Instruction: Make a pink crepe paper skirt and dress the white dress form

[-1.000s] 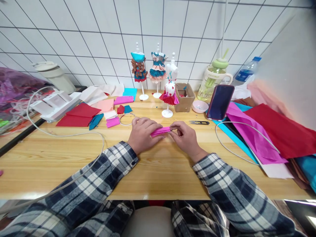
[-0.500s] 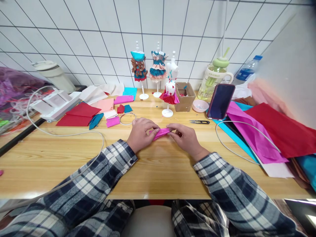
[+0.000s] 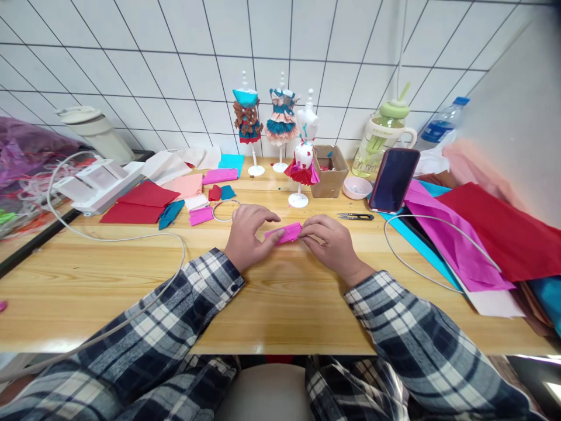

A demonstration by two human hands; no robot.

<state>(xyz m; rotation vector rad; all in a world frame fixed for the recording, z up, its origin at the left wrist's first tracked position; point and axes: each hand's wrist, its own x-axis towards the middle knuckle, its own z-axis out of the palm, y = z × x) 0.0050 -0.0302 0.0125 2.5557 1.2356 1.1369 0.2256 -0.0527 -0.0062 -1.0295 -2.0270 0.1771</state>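
Note:
A small folded piece of magenta crepe paper point(image 3: 289, 233) lies between my two hands, just above the wooden table point(image 3: 280, 304) or on it; I cannot tell which. My right hand point(image 3: 331, 242) pinches its right end between thumb and fingertips. At the other end, the thumb of my left hand point(image 3: 252, 235) touches the paper while the index finger is lifted away, leaving that hand open. Beyond the hands stands a white dress form point(image 3: 304, 155) with a red and magenta ruffled skirt. A hoop bracelet-like ring point(image 3: 225, 202) lies near my left fingers.
Two dressed forms point(image 3: 248, 117) stand behind, beside a cardboard box point(image 3: 328, 182). Thread snips point(image 3: 356, 216), a pink bowl point(image 3: 356, 187) and a propped phone point(image 3: 394, 179) are at right. Red paper point(image 3: 138, 204) and a power strip point(image 3: 107, 190) lie left; a cable point(image 3: 175, 234) crosses my left sleeve.
My left fingers have come off the magenta paper and spread, with the thumb still against it. The paper now shows a flatter, wider face. My right hand keeps its pinch.

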